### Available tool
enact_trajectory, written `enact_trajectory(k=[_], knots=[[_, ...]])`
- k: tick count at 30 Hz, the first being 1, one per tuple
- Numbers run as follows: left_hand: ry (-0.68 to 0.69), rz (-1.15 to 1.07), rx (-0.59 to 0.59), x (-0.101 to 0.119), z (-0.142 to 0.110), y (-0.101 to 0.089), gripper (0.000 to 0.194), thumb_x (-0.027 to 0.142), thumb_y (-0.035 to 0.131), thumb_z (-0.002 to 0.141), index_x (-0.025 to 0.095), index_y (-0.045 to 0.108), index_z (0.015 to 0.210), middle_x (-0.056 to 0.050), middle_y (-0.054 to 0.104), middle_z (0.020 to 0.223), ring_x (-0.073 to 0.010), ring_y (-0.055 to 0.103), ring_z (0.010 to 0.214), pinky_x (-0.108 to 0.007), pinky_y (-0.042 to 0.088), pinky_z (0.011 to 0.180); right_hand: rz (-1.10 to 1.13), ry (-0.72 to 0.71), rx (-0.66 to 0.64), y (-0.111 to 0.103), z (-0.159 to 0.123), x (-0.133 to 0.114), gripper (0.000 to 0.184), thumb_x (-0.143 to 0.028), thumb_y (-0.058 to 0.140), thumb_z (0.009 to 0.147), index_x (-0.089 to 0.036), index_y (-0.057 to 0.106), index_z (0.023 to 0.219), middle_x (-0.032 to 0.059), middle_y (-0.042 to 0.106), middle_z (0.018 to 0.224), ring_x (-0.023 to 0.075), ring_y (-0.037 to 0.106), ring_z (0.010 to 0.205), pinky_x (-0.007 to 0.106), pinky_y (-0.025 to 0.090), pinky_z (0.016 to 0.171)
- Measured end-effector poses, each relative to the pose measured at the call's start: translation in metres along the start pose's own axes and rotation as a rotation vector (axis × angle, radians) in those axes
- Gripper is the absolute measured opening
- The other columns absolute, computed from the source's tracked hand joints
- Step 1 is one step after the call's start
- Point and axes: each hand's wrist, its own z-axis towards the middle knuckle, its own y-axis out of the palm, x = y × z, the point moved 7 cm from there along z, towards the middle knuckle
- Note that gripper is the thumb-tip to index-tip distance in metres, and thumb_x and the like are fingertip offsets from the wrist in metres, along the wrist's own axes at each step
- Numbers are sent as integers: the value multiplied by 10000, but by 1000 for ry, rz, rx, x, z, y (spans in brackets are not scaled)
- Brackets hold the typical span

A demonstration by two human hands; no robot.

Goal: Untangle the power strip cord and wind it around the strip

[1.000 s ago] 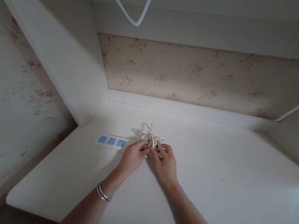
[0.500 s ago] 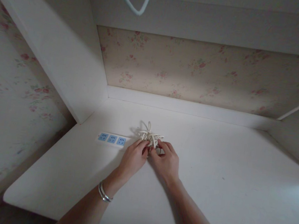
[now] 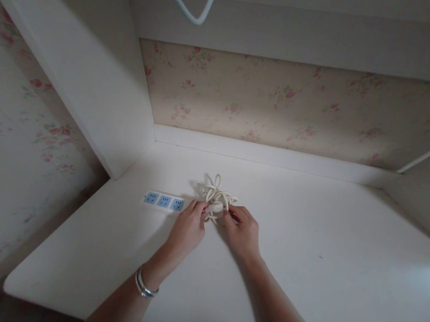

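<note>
A white power strip (image 3: 164, 201) with blue socket faces lies flat on the white desk, left of my hands. Beside its right end is a bundled, looped white power cord (image 3: 216, 192). A pale, blunt piece that looks like the cord's plug (image 3: 215, 208) shows in the middle of the loops. My left hand (image 3: 188, 225) is closed, its fingertips pinching at the left side of this piece. On the other side, my right hand (image 3: 243, 231) pinches a loop of the cord between thumb and fingers. The fingertips are partly hidden.
The white desktop (image 3: 302, 276) stretches to the right, with a rounded corner at front left. A slanted white side panel (image 3: 92, 73) stands at the left. Overhead hangs a pale bent cable (image 3: 196, 21). Floral wallpaper (image 3: 254, 98) covers the back.
My hands have moved slightly apart, exposing the pale plug-like piece and more of the cord between them. The power strip shows a little farther right.
</note>
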Motion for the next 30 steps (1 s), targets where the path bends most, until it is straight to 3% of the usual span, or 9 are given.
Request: enact_trajectory(k=[2, 6, 10, 16, 21, 25, 30], knots=[[-94, -143, 1, -10, 0, 1, 165, 110, 473, 862, 183, 557, 984, -64, 615, 931, -202, 604, 885, -342, 535, 752, 29, 37, -17, 2, 0, 4, 238, -291, 519, 859, -200, 708, 972, 54, 698, 908, 157, 638, 791, 261, 507, 751], [-302, -556, -118, -24, -1, 12, 135, 246, 529, 852, 181, 523, 970, -50, 589, 935, -159, 610, 779, -257, 554, 555, 105, 129, -36, 4, -1, 13, 293, -371, 529, 864, -216, 705, 1039, 46, 714, 1015, 187, 656, 901, 302, 503, 835], [-320, -773, -214, -16, -3, 16, 173, 253, 579, 819, 163, 521, 955, -44, 597, 929, -138, 613, 764, -262, 571, 587, 298, 285, -34, 7, 1, 28, 339, -438, 581, 827, -213, 711, 1044, 47, 714, 1054, 223, 654, 970, 378, 483, 912], [-51, -486, -289, 12, -7, 18, 138, 144, 571, 823, 181, 640, 937, -38, 676, 875, -142, 636, 761, -244, 524, 695, 619, 382, -68, 11, 4, 34, 376, -481, 606, 808, -182, 729, 1001, 75, 715, 1041, 247, 635, 1007, 425, 447, 950], [40, -396, -245, 20, -7, 13, 186, 139, 572, 840, 198, 668, 988, -34, 680, 944, -144, 628, 829, -234, 502, 741, 651, 416, -56, 8, -1, 35, 426, -538, 573, 823, -163, 745, 926, 91, 724, 956, 246, 639, 930, 408, 457, 893], [145, -298, -263, 24, -5, 6, 152, 150, 548, 869, 209, 683, 905, -15, 682, 893, -143, 614, 838, -244, 483, 767, 632, 424, -94, 7, -4, 36, 423, -544, 594, 805, -160, 749, 889, 83, 725, 919, 230, 634, 878, 371, 456, 848], [190, -13, -75, 15, 1, -20, 190, 166, 480, 910, 200, 664, 942, -52, 659, 931, -171, 584, 899, -315, 452, 852, 522, 325, -117, 3, -2, 29, 376, -515, 570, 834, -175, 730, 829, 41, 690, 820, 179, 598, 791, 293, 447, 743]])
